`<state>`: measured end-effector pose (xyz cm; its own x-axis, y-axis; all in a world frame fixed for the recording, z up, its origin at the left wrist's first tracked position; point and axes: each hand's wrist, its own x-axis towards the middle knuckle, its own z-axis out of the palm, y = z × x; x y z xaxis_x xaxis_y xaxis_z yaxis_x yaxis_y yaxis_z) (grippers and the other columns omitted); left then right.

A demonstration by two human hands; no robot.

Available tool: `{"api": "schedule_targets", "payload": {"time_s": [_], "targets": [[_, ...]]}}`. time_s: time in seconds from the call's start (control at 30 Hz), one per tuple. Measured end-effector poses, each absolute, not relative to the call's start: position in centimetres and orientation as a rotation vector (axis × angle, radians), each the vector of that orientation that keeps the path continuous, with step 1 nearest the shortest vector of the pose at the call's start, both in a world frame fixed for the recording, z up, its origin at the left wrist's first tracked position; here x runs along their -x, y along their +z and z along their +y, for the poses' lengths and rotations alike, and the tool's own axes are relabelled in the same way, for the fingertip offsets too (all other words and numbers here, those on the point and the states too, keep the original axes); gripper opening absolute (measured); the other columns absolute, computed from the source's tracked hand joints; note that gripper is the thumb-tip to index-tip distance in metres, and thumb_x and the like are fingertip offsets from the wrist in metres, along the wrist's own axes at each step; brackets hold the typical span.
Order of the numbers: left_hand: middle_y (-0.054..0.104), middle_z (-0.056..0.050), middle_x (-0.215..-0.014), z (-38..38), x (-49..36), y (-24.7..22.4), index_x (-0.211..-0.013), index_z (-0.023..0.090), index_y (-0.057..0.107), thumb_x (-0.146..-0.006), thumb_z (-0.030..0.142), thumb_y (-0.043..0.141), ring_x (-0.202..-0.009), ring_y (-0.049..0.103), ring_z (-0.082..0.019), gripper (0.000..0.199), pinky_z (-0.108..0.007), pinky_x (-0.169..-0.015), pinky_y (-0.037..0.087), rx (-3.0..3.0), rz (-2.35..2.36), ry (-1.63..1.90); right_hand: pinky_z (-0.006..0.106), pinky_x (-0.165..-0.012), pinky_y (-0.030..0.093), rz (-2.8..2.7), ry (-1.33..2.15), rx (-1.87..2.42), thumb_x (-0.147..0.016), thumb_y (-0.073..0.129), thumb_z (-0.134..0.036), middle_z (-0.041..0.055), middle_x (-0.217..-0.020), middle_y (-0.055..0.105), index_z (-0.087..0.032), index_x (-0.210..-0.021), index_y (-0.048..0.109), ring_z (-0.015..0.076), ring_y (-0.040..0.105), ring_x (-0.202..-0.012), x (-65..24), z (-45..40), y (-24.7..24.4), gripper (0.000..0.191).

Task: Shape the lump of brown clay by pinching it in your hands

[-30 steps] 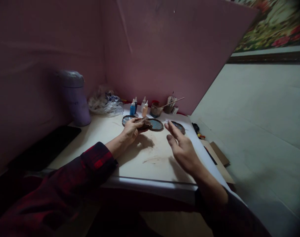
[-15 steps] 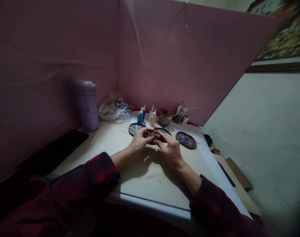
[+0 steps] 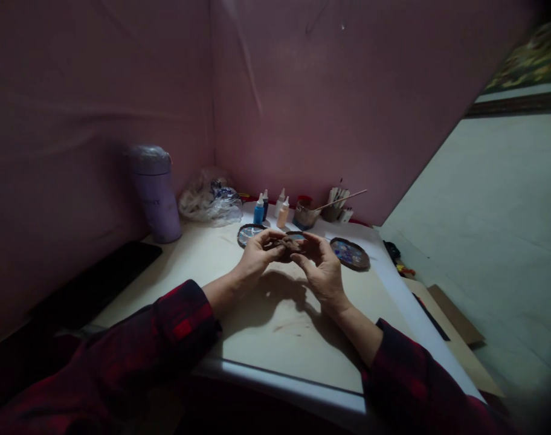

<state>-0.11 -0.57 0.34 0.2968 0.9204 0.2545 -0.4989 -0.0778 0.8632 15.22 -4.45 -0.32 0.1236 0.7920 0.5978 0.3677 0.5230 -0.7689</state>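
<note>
A lumpy dark brown piece (image 3: 288,244) is held up between my two hands over the pale table. My left hand (image 3: 258,254) grips its left side with the thumb in front and fingers behind. On the other side my right hand (image 3: 323,266) has its thumb and fingertips round the right part. Behind the hands lie an oval tray with a dark rim (image 3: 249,234) and another, partly hidden one (image 3: 295,234). A third tray with blue and purple patches (image 3: 349,254) sits to the right.
Small paint bottles (image 3: 258,209), a cup with a brush (image 3: 306,214) and a brush holder (image 3: 336,205) stand at the back. Further left are a crumpled plastic bag (image 3: 211,198), a purple tumbler (image 3: 156,196) and a black flat object (image 3: 98,278). Pink panels (image 3: 293,109) rise behind.
My right hand has moved slightly right, its fingers spread a little wider around the brown piece. The view has shifted slightly, and the right tray appears further right.
</note>
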Motion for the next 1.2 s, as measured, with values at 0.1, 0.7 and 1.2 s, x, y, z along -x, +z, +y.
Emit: {"api": "schedule_targets", "payload": {"time_s": [0.1,0.7,1.2], "targets": [[0.069,-0.003,-0.086,-0.30,0.26,0.45,-0.087,0.016,0.065,-0.056,0.023,0.087,-0.079,0.065,-0.016,0.038,-0.030,-0.073,0.053,-1.075,0.433,1.270,0.040,-0.082,0.057,-1.458,0.448,1.094,-0.072,0.078,-0.037,0.0119,-0.110,0.069,-0.017,-0.125,0.057,0.0232,0.069,-0.092,-15.29,-4.56,-0.16,0.060],[0.071,-0.009,-0.100,-0.94,0.08,0.65,-0.101,0.018,0.071,-0.059,0.021,0.086,-0.092,0.065,-0.022,0.045,-0.032,-0.082,0.051,-1.571,0.595,1.214,0.038,-0.081,0.054,-1.692,0.064,1.057,-0.077,0.062,-0.017,0.0081,-0.098,0.069,-0.021,-0.104,0.066,0.0229,0.065,-0.091,-15.75,-4.73,-0.01,0.028],[0.070,-0.005,-0.084,-0.95,-0.22,0.54,-0.082,0.015,0.072,-0.067,0.032,0.082,-0.080,0.065,-0.017,0.025,-0.030,-0.079,0.051,-1.441,0.522,1.319,0.041,-0.087,0.054,-1.725,0.035,0.995,-0.081,0.061,-0.015,0.0088,-0.105,0.068,-0.022,-0.112,0.065,0.0238,0.065,-0.098,-15.27,-5.02,-0.35,0.032]]}}
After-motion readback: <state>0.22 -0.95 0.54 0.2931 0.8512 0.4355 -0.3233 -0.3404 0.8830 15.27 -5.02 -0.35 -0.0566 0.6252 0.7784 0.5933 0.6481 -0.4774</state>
